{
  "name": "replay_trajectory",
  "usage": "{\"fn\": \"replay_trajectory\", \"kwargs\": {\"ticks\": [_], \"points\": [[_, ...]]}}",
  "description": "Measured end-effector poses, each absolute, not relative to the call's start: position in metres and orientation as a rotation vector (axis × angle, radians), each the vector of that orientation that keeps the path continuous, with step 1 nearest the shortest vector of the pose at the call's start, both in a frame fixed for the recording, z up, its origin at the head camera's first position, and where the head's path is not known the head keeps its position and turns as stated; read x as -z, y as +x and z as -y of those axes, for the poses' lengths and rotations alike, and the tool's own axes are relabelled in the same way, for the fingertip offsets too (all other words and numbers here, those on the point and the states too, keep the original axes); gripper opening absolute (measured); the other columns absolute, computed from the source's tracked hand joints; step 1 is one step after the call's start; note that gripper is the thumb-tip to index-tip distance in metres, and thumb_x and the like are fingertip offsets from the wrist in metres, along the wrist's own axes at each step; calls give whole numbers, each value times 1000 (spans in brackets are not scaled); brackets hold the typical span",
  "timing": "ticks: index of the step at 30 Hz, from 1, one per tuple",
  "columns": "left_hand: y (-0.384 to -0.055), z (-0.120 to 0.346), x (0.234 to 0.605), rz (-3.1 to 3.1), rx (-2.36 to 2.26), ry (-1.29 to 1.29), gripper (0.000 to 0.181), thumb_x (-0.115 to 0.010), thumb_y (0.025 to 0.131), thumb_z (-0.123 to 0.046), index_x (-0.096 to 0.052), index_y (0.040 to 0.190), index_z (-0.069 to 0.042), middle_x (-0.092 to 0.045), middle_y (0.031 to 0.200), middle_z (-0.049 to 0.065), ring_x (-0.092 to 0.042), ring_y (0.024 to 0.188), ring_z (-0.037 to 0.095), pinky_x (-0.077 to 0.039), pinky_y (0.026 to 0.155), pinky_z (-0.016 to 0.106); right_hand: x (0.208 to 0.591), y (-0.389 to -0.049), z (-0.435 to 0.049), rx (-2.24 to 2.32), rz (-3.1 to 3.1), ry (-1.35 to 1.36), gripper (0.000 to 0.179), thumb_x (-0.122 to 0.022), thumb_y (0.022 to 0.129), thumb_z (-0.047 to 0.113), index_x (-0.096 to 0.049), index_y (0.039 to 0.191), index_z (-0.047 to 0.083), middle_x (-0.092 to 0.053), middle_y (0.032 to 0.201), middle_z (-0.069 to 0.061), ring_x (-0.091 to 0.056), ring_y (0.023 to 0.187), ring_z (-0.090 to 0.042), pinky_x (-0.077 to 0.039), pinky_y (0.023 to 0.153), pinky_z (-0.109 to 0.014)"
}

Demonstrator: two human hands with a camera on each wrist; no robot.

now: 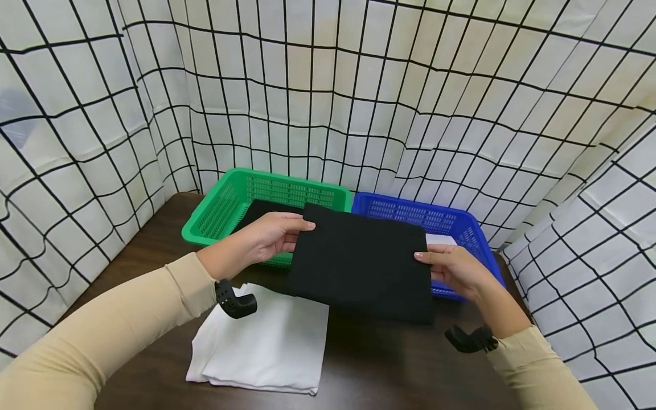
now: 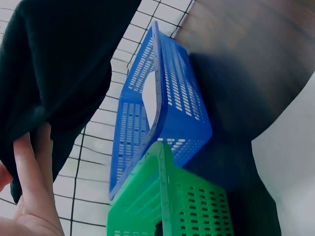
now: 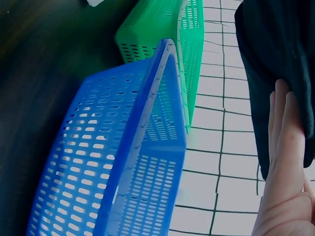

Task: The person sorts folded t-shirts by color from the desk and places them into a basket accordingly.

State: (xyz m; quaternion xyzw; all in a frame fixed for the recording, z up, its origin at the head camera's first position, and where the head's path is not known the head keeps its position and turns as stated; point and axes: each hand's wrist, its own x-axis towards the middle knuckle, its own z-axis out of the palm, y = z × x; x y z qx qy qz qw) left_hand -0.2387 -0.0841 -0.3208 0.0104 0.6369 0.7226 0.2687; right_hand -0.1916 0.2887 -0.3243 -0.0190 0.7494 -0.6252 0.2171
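A folded black cloth [image 1: 364, 262] is held up between both hands, over the front of the two baskets. My left hand [image 1: 277, 234] pinches its left edge, thumb on the near face and fingers behind. At the right edge my right hand [image 1: 456, 266] grips it the same way. In the left wrist view the fingers [image 2: 33, 164] go in under the dark fabric [image 2: 64, 64]. The right wrist view has the fingers [image 3: 285, 118] lying along the cloth [image 3: 275, 54]. Below, a folded white cloth [image 1: 266, 341] lies on the table.
A green basket [image 1: 205, 219] at the back left has a black cloth [image 1: 263, 212] inside. Beside it on the right stands a blue basket [image 1: 482, 239] containing something white [image 1: 441, 239]. White grid-patterned curtains [image 1: 287, 80] enclose the dark brown table [image 1: 379, 370].
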Motion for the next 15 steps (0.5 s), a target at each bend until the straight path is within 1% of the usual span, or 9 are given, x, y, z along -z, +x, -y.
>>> {"fn": "replay_trajectory", "kwargs": {"ticks": [2, 3, 4, 6, 8, 10, 11, 13, 15], "points": [[-241, 87, 318, -1714, -1943, 34, 55, -60, 98, -11, -39, 147, 5, -76, 84, -5, -75, 77, 11, -62, 77, 28, 323, -194, -286, 1705, -2104, -52, 64, -60, 100, 23, -35, 146, -14, -73, 110, 8, -70, 98, -2, -57, 89, -21], [-243, 89, 317, -1713, -1941, 36, 54, -59, 99, -11, -40, 146, 5, -76, 83, -5, -75, 77, 10, -62, 77, 28, 322, -195, -285, 1695, -2117, -45, 64, -60, 100, 23, -35, 147, -13, -72, 116, 2, -70, 98, -1, -57, 90, -21], [-244, 90, 315, -1712, -1940, 41, 51, -59, 99, -11, -43, 144, 5, -76, 83, -5, -75, 76, 10, -62, 76, 27, 320, -196, -284, 1682, -2131, -38, 67, -60, 100, 24, -31, 149, -12, -69, 125, -4, -69, 99, 1, -57, 90, -20], [-248, 92, 313, -1713, -1947, 32, 45, -60, 98, -10, -48, 139, 3, -76, 82, -4, -75, 76, 11, -62, 75, 27, 318, -199, -281, 1660, -2150, -31, 73, -60, 100, 25, -23, 153, -9, -54, 145, -15, -66, 100, 6, -56, 91, -18], [-251, 94, 310, -1716, -1951, 24, 35, -61, 98, -11, -55, 130, 1, -76, 82, -4, -75, 76, 11, -62, 74, 26, 315, -203, -279, 1653, -2150, -28, 77, -60, 100, 25, -17, 155, -7, -36, 157, -23, -65, 100, 9, -55, 92, -17], [-255, 96, 308, -1714, -1954, 23, 22, -61, 98, -11, -61, 118, -3, -76, 82, -3, -75, 76, 11, -62, 73, 26, 312, -206, -277, 1647, -2145, -30, 81, -59, 101, 25, -9, 156, -6, -24, 162, -24, -64, 100, 11, -54, 92, -16], [-256, 97, 307, -1714, -1957, 22, 17, -61, 98, -11, -63, 114, -5, -76, 82, -2, -75, 76, 11, -62, 73, 26, 311, -208, -276, 1643, -2146, -29, 81, -58, 101, 25, -7, 156, -5, -22, 162, -24, -63, 100, 12, -54, 92, -16], [-259, 99, 304, -1717, -1965, 21, 10, -61, 98, -11, -65, 107, -7, -76, 81, -2, -75, 75, 12, -62, 72, 26, 308, -212, -274, 1651, -2142, -19, 81, -58, 101, 24, -7, 157, -5, -24, 161, -24, -64, 98, 11, -54, 91, -15], [-261, 100, 302, -1719, -1974, 25, 7, -62, 98, -11, -66, 103, -8, -76, 81, -1, -75, 75, 12, -62, 72, 27, 305, -216, -272, 1648, -2150, -13, 81, -58, 101, 25, -7, 157, -5, -25, 161, -24, -63, 98, 12, -54, 90, -14]]}}
